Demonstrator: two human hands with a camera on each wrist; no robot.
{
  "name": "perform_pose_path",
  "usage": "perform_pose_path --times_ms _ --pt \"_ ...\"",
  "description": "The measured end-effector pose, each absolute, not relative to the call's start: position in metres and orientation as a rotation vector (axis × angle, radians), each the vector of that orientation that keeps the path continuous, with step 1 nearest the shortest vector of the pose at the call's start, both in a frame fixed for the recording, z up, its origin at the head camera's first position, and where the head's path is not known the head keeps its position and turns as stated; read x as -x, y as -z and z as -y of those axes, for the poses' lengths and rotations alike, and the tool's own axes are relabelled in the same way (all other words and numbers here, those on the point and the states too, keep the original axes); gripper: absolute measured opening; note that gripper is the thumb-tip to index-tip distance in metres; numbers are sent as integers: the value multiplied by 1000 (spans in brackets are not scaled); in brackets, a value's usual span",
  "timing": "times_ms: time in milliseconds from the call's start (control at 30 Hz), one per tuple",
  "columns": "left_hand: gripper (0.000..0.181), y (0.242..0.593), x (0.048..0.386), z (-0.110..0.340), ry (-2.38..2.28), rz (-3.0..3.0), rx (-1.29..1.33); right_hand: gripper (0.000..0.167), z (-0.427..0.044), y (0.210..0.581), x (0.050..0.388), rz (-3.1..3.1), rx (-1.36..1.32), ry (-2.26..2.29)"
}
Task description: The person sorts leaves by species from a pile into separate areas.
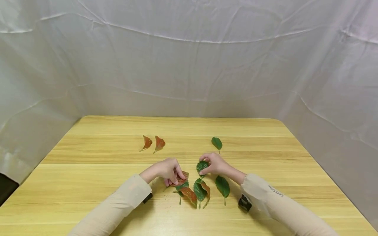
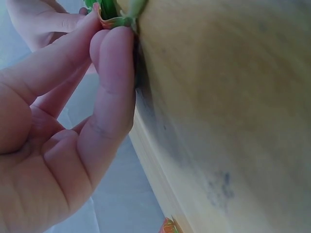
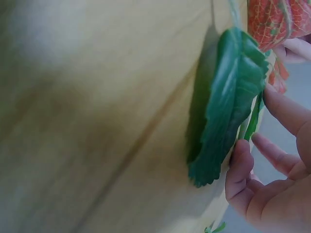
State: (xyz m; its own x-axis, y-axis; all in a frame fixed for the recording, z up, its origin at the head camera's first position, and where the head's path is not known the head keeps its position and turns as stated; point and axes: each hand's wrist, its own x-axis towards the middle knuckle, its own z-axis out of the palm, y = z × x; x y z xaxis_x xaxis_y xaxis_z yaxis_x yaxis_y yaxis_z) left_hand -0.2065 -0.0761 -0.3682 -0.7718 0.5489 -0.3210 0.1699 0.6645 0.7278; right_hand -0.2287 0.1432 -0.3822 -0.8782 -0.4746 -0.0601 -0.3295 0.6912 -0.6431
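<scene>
My left hand [image 1: 169,171] pinches a red leaf [image 1: 184,177] low over the table, left of the middle. In the left wrist view, only the edge of that leaf [image 2: 112,22] shows at the fingertips. My right hand [image 1: 218,164] holds a green leaf [image 1: 202,166] between thumb and fingers; in the right wrist view this leaf [image 3: 254,116] is mostly hidden. Just in front of the hands lie a green leaf [image 1: 182,186] and a red leaf [image 1: 189,194] overlapping, and beside them another green leaf [image 1: 199,190] partly under a curled red leaf [image 1: 207,190].
A single green leaf [image 1: 222,186] lies below my right wrist, and another green leaf [image 1: 217,143] lies farther back. Two red leaves, one left [image 1: 147,142] and one right [image 1: 159,143], lie at the back left of the wooden table [image 1: 103,183]. Pale cloth [image 1: 189,72] hangs behind.
</scene>
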Motion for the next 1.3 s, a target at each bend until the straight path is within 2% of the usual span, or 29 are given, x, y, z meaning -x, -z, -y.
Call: perform_pose_path --times_ms 267,533,733,833,1033,1300 --pt "21 368 207 76 -955 -2356 -565 42 -141 382 229 -2652 553 1022" --pt "21 370 206 77 -964 -2354 -565 18 -148 378 230 -2628 608 1166" --pt "21 370 206 77 -965 -2350 -552 9 -157 377 233 -2658 607 1211" --pt "21 370 206 77 -966 -2349 -549 6 -161 376 235 -2644 523 1258" --pt "21 369 206 76 -961 -2353 -547 9 -170 375 242 -2581 313 1411" --pt "22 367 205 76 -962 -2350 -535 26 -186 371 251 -2550 230 1544"
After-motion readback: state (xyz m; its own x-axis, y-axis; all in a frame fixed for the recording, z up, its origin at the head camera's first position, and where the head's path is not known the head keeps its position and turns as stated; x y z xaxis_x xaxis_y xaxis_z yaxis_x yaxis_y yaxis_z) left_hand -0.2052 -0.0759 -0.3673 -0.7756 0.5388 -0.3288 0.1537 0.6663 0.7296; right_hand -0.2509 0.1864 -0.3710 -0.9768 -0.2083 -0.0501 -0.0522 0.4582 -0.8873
